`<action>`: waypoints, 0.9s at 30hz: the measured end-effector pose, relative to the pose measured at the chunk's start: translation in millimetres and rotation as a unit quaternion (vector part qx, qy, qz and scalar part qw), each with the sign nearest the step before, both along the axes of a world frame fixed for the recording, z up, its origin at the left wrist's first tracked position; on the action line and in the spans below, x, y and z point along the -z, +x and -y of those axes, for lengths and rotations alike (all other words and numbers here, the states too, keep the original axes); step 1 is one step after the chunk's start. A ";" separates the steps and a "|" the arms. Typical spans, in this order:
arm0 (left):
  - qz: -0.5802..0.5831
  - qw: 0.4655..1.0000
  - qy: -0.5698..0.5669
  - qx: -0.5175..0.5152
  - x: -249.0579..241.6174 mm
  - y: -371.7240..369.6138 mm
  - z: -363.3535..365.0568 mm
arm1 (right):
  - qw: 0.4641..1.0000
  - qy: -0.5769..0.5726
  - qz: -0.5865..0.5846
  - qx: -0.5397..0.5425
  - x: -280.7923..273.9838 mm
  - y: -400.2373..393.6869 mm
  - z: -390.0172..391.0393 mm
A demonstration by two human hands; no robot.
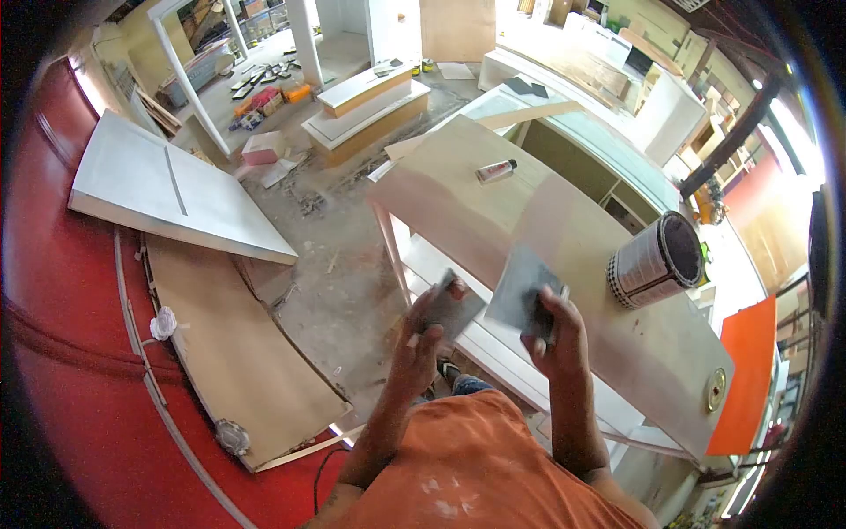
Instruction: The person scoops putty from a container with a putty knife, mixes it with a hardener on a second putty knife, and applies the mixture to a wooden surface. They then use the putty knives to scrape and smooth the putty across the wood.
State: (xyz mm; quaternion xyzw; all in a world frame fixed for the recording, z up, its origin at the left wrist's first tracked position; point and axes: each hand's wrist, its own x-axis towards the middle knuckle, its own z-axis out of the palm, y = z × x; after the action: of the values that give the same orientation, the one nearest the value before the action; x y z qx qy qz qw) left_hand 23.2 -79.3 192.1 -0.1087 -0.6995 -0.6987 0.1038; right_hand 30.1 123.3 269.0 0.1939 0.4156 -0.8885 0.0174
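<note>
My left hand (421, 339) grips a flat grey putty spreader (456, 310), thumb on its near face. Closed around a larger putty spreader (514, 289) is my right hand (564, 333); its thin, pale blade points up and left. The two blades are close together in front of my body, over the near edge of a long pinkish-beige panel (458, 198). Right of my right hand, a smeared, open metal can (650, 266) stands on that panel; its contents are hard to make out. A small white tube (496, 170) lies farther up the panel.
A round metal lid (716, 390) lies at the panel's right end, near an orange board (747, 375). On the left, a white panel (176, 189) leans above a brown board (238, 344) by the red wall. White stepped units (366, 106) stand farther back.
</note>
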 end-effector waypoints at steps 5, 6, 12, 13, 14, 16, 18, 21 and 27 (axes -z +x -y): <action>-0.182 0.976 -0.120 0.004 -13.4 -23.8 -5.3 | 0.995 0.025 -0.019 -0.096 -30.7 0.1 25.8; -0.192 0.977 -0.090 0.011 -13.1 -28.6 -10.7 | 0.996 0.027 -0.022 -0.080 -31.8 -3.4 28.6; -0.362 0.873 -0.321 0.058 -5.9 -57.2 -6.4 | 0.991 -0.011 -0.021 -0.132 -45.2 -24.0 4.7; -0.358 0.875 -0.320 0.051 3.0 -56.4 -11.4 | 0.990 -0.008 -0.020 -0.139 -44.9 -27.4 0.3; -0.293 0.929 -0.226 0.018 5.4 -53.7 -16.3 | 0.991 0.046 -0.046 -0.117 -43.8 -32.5 -2.0; -0.193 0.965 -0.165 -0.068 2.5 -56.7 -9.1 | 0.985 0.107 -0.068 -0.118 -41.4 -44.2 -13.7; -0.204 0.968 -0.130 -0.074 -10.8 -58.6 -9.6 | 0.986 0.104 -0.056 -0.121 -31.0 -50.5 -9.5; -0.230 0.968 -0.082 -0.057 -19.4 -63.9 -21.9 | 0.986 0.099 -0.033 -0.130 -30.3 -55.8 -1.1; -0.283 0.925 -0.251 -0.043 -14.8 -75.7 -9.4 | 0.975 -0.019 -0.047 -0.217 -12.7 -68.2 -19.6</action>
State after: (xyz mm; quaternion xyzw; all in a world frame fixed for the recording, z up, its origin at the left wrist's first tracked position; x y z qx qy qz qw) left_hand -52.5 -70.0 207.0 -0.2945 -0.7973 -0.4354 0.2965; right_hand -38.1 142.9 281.7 0.0566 0.4308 -0.8797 0.1934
